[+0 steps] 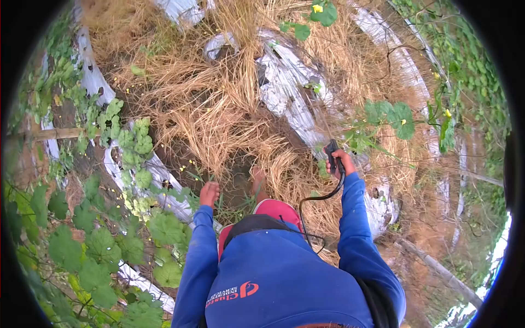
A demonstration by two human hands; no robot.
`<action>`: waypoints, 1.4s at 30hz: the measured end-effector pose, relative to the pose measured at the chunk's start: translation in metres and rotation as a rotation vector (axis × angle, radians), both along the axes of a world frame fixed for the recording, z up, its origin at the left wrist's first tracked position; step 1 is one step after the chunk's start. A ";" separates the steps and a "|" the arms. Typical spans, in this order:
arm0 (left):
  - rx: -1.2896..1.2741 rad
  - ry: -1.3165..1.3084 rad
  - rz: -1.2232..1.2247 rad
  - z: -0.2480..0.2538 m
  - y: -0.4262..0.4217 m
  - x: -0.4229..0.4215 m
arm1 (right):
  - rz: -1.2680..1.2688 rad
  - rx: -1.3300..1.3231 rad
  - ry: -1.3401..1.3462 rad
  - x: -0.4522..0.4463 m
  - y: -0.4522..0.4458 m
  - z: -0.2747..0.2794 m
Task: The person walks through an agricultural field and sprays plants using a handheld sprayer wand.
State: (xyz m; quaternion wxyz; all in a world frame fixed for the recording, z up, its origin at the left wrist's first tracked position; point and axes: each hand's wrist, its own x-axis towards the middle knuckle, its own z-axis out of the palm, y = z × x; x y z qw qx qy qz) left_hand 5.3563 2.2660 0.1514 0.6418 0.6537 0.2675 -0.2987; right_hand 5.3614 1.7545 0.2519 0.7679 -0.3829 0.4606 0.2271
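Observation:
In my right hand [343,163] is a black sprayer handle [331,148], with the fingers wrapped round its grip. From it a thin black hose [309,199] loops down and back towards my waist. What seems to be a thin lance runs ahead of the handle, but it is hard to make out against the straw. My left hand [209,194] hangs at my left side, its fingers curled in and nothing visible in them. Close by it are green grass blades and leafy vines [164,227]. My bare foot [259,183] shows on the ground between the hands.
Dry straw [219,120] covers the ground ahead. Torn silvery plastic mulch [290,87] runs in strips on both sides. Broad-leaved vines with yellow flowers stand left and right [396,117]. A wooden pole [440,270] lies at the lower right, another pole [57,134] at the left.

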 end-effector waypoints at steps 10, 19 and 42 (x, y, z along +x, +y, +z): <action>0.037 0.025 0.009 -0.012 0.040 0.001 | -0.041 -0.077 0.042 0.005 0.016 0.007; 0.123 0.072 0.085 -0.013 0.079 0.003 | -0.068 -0.077 0.051 0.016 0.036 0.019; -0.006 0.108 0.114 -0.052 0.140 0.168 | -0.088 0.013 0.026 0.107 0.121 0.063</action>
